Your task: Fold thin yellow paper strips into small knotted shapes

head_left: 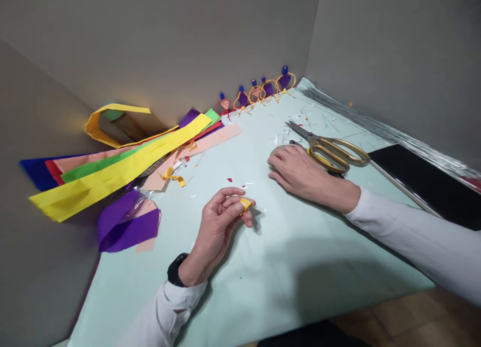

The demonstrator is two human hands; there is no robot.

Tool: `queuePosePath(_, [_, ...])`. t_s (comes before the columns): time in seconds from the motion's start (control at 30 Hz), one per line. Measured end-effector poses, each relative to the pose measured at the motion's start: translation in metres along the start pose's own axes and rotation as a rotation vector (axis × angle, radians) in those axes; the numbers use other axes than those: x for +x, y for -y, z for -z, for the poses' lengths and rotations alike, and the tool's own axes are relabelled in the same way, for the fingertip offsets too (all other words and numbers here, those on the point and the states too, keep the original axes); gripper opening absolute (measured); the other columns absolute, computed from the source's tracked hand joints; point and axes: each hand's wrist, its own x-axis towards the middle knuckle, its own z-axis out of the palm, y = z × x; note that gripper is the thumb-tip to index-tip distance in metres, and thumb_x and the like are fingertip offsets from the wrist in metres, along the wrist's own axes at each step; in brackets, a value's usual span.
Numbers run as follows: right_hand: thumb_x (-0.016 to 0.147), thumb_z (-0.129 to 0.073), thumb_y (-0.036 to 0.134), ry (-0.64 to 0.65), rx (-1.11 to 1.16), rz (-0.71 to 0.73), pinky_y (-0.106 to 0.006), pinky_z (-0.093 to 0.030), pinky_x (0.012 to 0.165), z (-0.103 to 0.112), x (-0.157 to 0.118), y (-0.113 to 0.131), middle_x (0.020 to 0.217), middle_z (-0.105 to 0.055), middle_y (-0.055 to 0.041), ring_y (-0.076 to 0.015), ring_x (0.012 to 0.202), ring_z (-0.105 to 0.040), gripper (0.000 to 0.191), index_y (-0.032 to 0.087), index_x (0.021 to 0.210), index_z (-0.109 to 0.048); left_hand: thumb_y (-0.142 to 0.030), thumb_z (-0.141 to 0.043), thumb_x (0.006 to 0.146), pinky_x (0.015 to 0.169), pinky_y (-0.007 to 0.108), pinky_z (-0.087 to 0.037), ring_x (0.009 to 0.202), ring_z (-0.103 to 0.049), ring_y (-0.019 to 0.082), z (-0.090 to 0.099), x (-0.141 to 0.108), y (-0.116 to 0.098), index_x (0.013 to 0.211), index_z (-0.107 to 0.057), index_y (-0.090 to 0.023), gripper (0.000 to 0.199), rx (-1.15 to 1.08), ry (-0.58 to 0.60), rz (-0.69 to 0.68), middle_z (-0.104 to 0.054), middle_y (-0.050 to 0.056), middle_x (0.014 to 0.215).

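The sleeves [409,236] are long and white, and a black band [176,271] circles the left wrist [191,270].

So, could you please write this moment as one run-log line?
left hand: pinching yellow piece | right hand: beside scissors | strips: piled at left

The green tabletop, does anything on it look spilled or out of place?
Yes: thin, wire-like clippings lie strewn near the gold-handled metal scissors, and a small red scrap lies beyond the left hand, looking like unswept litter.
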Motion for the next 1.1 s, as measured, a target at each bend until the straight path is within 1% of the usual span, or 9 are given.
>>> queuePosePath(0.07, [0.094, -0.05, 0.018, -0.088, 0.173, 0.062, -0.037, -0.037, 0.08, 0.006, -0.002, 0.007, 0.098, -0.065, -0.0143, -0.0258, 0.093, -0.055, 0.014, 0.011, 0.096, -0.062, -0.022, -0.078, 0.076, 0.056, 0.024, -0.052, 0.055, -0.061, 0.01, -0.001, 0.0, 0.0, 0.094, -0.063, -0.015, 0.025, 0.011, 0.005, 0.006, -0.073, 0.004, 0.081])
queuePosePath(0.13, [0.095, -0.05, 0.016, -0.187, 0.463, 0.179, -0.036, -0.042, 0.083, 0.014, -0.004, 0.018, 0.098, -0.067, -0.0113, -0.0219, 0.092, -0.057, 0.014, 0.012, 0.103, -0.061, -0.021, -0.076, 0.077, 0.056, 0.023, -0.052, 0.055, -0.061, 0.01, -0.001, 0.0, 0.001, 0.095, -0.063, -0.015, 0.023, 0.018, 0.011, 0.008, -0.073, 0.003, 0.078])
queuePosePath(0.2, [0.093, -0.054, 0.016, -0.23, 0.698, 0.285, -0.032, -0.045, 0.082, 0.021, -0.007, 0.03, 0.099, -0.068, -0.0097, -0.0189, 0.092, -0.059, 0.014, 0.012, 0.105, -0.06, -0.019, -0.075, 0.078, 0.055, 0.022, -0.052, 0.055, -0.061, 0.009, -0.001, 0.0, 0.002, 0.096, -0.062, -0.015, 0.022, 0.017, 0.022, 0.003, -0.071, 0.001, 0.075])
queuePosePath(0.27, [0.092, -0.058, 0.018, -0.246, 0.813, 0.334, -0.032, -0.047, 0.084, 0.025, -0.009, 0.039, 0.101, -0.068, -0.0094, -0.0188, 0.094, -0.059, 0.02, 0.013, 0.111, -0.059, -0.017, -0.074, 0.078, 0.054, 0.021, -0.052, 0.055, -0.061, 0.009, 0.0, 0.001, 0.003, 0.097, -0.061, -0.015, 0.023, 0.007, 0.036, -0.01, -0.07, 0.0, 0.073])
queuePosePath(0.4, [0.09, -0.062, 0.019, -0.25, 0.862, 0.361, -0.034, -0.048, 0.085, 0.025, -0.012, 0.043, 0.102, -0.066, -0.0109, -0.0207, 0.096, -0.058, 0.033, 0.013, 0.121, -0.056, -0.016, -0.075, 0.076, 0.051, 0.02, -0.052, 0.054, -0.062, 0.01, 0.0, 0.002, 0.007, 0.097, -0.061, -0.014, 0.026, -0.007, 0.045, -0.025, -0.068, -0.001, 0.071])
queuePosePath(0.57, [0.088, -0.062, 0.013, -0.159, 0.893, 0.343, -0.032, -0.048, 0.085, 0.022, -0.014, 0.044, 0.103, -0.065, -0.009, -0.0191, 0.095, -0.059, 0.036, 0.014, 0.123, -0.055, -0.014, -0.075, 0.076, 0.05, 0.021, -0.052, 0.051, -0.061, 0.009, -0.001, 0.002, 0.01, 0.094, -0.062, -0.015, 0.023, 0.01, 0.059, -0.049, -0.067, -0.002, 0.071])
queuePosePath(0.67, [0.086, -0.062, 0.011, -0.163, 0.909, 0.332, -0.031, -0.047, 0.084, 0.02, -0.015, 0.047, 0.103, -0.066, -0.0091, -0.0183, 0.095, -0.059, 0.038, 0.012, 0.123, -0.055, -0.013, -0.074, 0.075, 0.049, 0.021, -0.051, 0.05, -0.059, 0.009, -0.002, 0.002, 0.011, 0.092, -0.062, -0.014, 0.021, 0.034, 0.055, -0.061, -0.067, -0.001, 0.072])
queuePosePath(0.83, [0.084, -0.067, 0.012, -0.21, 0.94, 0.267, -0.027, -0.048, 0.079, 0.019, -0.014, 0.049, 0.095, -0.066, -0.0061, -0.0159, 0.087, -0.059, 0.031, 0.012, 0.114, -0.06, -0.015, -0.076, 0.075, 0.046, 0.019, -0.048, 0.048, -0.057, 0.008, -0.001, 0.002, 0.011, 0.093, -0.063, -0.015, 0.023, 0.073, 0.017, -0.084, -0.064, -0.003, 0.067])
queuePosePath(1.1, [0.083, -0.066, 0.014, -0.131, 1.082, 0.122, -0.026, -0.049, 0.076, 0.023, -0.013, 0.049, 0.092, -0.069, -0.0046, -0.0139, 0.08, -0.063, 0.024, 0.012, 0.106, -0.064, -0.017, -0.076, 0.076, 0.045, 0.017, -0.044, 0.046, -0.054, 0.006, 0.001, 0.001, 0.013, 0.094, -0.061, -0.016, 0.024, 0.103, 0.002, -0.093, -0.061, -0.005, 0.062])
